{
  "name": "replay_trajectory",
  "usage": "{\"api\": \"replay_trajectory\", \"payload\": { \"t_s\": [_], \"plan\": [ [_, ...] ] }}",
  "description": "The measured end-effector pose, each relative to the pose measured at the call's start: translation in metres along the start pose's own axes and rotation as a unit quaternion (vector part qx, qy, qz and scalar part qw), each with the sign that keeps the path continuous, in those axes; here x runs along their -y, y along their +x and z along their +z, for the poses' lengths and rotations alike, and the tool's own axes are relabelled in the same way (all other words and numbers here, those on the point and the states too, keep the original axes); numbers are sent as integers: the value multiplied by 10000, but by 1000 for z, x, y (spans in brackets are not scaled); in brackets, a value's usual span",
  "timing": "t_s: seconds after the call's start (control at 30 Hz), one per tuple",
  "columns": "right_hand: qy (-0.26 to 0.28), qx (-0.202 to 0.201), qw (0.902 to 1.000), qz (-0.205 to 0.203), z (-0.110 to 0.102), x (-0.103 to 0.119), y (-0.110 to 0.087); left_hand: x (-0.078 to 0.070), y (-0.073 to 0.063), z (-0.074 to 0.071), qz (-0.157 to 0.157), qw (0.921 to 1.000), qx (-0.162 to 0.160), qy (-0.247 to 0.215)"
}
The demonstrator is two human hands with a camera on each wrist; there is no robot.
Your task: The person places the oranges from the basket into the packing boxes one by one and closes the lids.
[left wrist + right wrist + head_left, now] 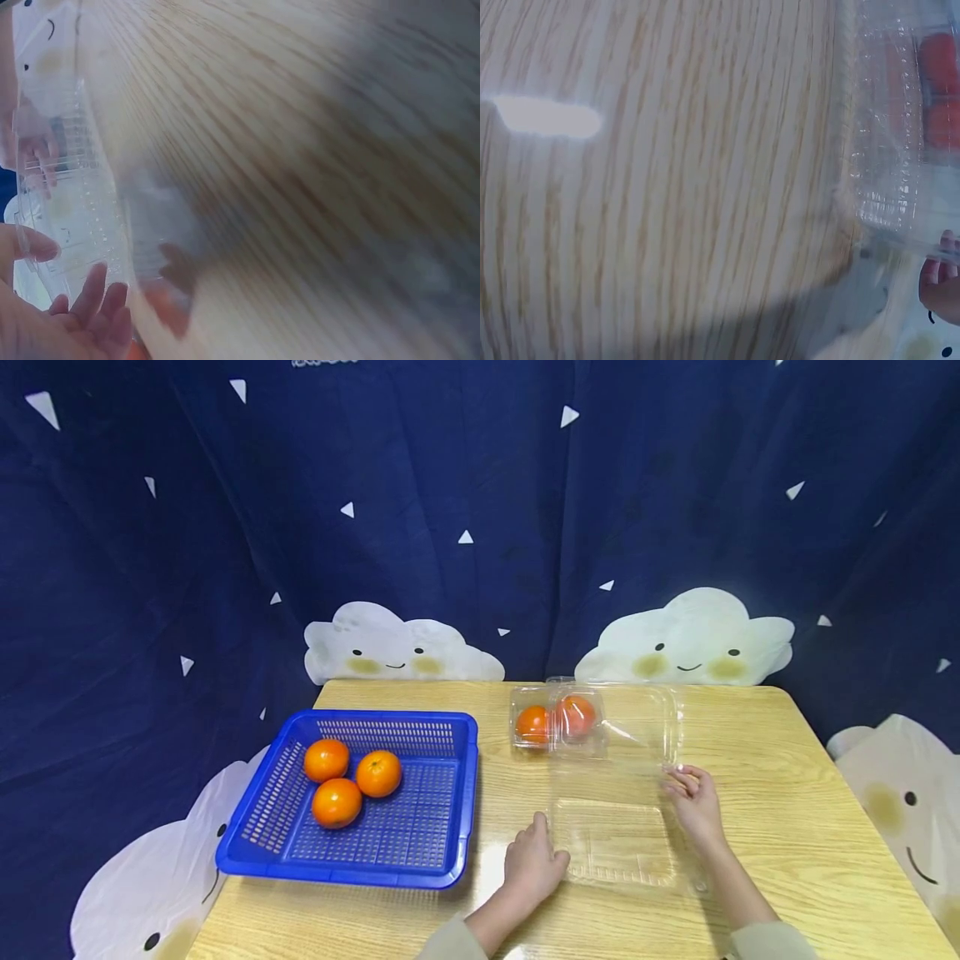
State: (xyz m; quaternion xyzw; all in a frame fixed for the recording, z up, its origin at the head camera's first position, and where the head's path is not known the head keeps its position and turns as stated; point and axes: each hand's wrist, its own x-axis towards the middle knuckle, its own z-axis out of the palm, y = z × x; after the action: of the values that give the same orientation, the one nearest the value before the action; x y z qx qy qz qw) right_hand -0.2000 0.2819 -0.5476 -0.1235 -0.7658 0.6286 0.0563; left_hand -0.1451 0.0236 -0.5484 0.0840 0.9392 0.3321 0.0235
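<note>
A clear plastic clamshell box (615, 843) stands unfolded on the table, its lid (637, 727) raised at the far side. My left hand (534, 864) is at the box's near left edge; in the left wrist view its thumb (39, 246) lies by the clear wall, apart from the loosely bent fingers. At the right, my right hand (693, 806) pinches the lid's edge, its fingertips (946, 244) by the plastic rim in the right wrist view. Behind the lid is a smaller clear pack (517, 739) with two orange round fruits (532, 725), one seen through the lid.
To the left sits a blue plastic basket (450, 881) holding three oranges (378, 773). Light wood table (810, 843) extends right of the box. A dark blue curtain (480, 468) with white clouds and triangles hangs behind the table.
</note>
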Motion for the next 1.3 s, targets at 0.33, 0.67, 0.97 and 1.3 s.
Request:
{"api": "replay_trajectory", "payload": {
  "t_s": [0.33,0.67,0.97,1.3],
  "plan": [
    [-174,-102,9997,102,19,5,0,10,-2,-5,-83,9958,-533,735],
    [-186,317,9993,41,30,5,1,18,-3,-8,-227,9918,-824,954],
    [-442,295,9985,93,35,7,3,22,-4,-10,-207,9887,-973,1120],
    [-743,594,9955,51,43,9,2,28,-6,-13,-317,9887,-1055,1021]
  ]
}}
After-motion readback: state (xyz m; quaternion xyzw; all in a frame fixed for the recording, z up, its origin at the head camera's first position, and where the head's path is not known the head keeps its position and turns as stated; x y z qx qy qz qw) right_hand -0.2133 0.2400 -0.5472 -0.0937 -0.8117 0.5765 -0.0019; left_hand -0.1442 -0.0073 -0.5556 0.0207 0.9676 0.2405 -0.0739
